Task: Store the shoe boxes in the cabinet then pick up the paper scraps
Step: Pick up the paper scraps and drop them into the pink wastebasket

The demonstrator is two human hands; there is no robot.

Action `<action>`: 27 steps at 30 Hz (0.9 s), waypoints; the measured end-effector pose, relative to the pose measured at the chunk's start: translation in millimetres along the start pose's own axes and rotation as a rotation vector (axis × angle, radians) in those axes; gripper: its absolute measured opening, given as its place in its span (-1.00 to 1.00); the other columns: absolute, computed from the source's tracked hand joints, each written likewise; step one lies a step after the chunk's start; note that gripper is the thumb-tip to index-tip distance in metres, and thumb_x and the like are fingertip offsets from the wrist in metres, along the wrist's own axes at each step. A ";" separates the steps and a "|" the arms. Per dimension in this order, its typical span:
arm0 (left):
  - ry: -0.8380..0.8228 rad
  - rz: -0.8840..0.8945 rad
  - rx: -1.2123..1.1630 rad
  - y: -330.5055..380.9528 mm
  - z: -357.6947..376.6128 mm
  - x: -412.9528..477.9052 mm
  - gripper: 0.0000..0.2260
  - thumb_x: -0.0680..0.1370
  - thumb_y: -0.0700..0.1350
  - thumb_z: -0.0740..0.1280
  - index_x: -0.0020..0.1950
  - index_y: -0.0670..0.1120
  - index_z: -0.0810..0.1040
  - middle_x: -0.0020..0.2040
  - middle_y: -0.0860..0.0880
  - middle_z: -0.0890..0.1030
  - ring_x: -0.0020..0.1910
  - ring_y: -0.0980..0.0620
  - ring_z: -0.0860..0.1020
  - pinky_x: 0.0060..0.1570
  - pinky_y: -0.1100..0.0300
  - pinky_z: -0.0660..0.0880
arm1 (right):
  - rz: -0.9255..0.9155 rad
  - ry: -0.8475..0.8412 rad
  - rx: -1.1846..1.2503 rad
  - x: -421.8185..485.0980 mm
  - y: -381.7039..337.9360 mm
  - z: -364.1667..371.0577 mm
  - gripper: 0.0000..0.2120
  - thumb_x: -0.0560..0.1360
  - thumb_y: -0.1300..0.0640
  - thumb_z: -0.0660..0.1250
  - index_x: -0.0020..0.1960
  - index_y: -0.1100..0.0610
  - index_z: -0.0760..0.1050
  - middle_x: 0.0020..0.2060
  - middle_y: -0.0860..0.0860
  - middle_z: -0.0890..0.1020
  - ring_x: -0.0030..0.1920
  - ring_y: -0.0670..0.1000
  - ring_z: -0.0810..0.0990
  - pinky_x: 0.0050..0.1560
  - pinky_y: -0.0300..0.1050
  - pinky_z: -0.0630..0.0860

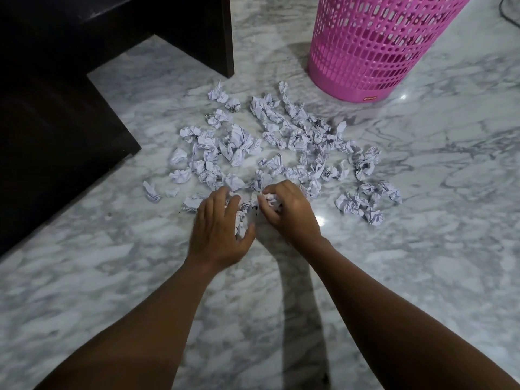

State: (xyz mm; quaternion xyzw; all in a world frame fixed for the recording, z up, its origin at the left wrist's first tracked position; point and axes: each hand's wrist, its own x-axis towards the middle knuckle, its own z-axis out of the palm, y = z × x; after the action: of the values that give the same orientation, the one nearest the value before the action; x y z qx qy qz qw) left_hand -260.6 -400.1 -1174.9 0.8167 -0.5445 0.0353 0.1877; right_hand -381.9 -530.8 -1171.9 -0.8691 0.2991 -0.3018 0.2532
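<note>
Several crumpled white paper scraps (281,142) with ink marks lie scattered over the marble floor (422,249), from the dark furniture to the pink basket. At the near edge of the pile my left hand (219,232) curls its fingers and thumb round a few scraps (241,220). My right hand (289,212) is right beside it, fingers curled round a crumpled wad (268,199). The two hands almost touch. No shoe boxes are in view.
A pink perforated plastic basket (371,49) stands on the floor at the back right, just beyond the scraps. Dark wooden furniture (56,114) fills the left and back left. A thin dark cable (506,12) runs along the top right corner.
</note>
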 end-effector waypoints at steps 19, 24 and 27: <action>-0.132 -0.134 -0.056 -27.1 -3.4 10.4 -0.01 0.25 0.60 0.19 0.58 0.14 0.12 0.61 -0.16 -0.08 0.59 -0.12 -0.12 0.51 -0.21 -0.05 | 0.197 0.118 0.056 13.8 -8.7 -8.6 -0.86 0.46 0.19 0.42 -0.01 0.22 0.60 -0.18 0.08 0.64 -0.20 -0.04 0.52 -0.15 -0.23 0.41; -0.205 -0.146 -0.053 -22.6 -0.6 14.1 0.06 0.18 0.67 0.13 0.58 0.20 0.06 0.61 -0.14 -0.09 0.59 -0.11 -0.11 0.52 -0.17 -0.09 | 0.184 -0.098 -0.072 58.9 -6.5 3.7 -0.71 0.59 0.03 0.32 0.26 0.13 0.55 0.13 0.13 0.58 0.11 0.11 0.53 0.04 -0.14 0.45; -0.183 -0.136 -0.053 -21.0 3.9 14.4 -0.05 0.21 0.62 0.19 0.52 0.21 0.22 0.60 -0.15 0.02 0.58 -0.13 -0.02 0.52 -0.16 -0.06 | 0.091 -0.286 -0.252 50.9 5.3 19.3 -0.63 0.60 -0.08 0.27 0.30 0.11 0.53 0.24 0.13 0.53 0.21 0.15 0.45 0.16 0.03 0.45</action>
State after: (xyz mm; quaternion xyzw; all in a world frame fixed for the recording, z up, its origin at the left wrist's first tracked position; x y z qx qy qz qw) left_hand -236.4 -407.1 -1180.3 0.8462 -0.5036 -0.0668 0.1607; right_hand -338.3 -563.7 -1169.5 -0.9136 0.3344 -0.1235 0.1958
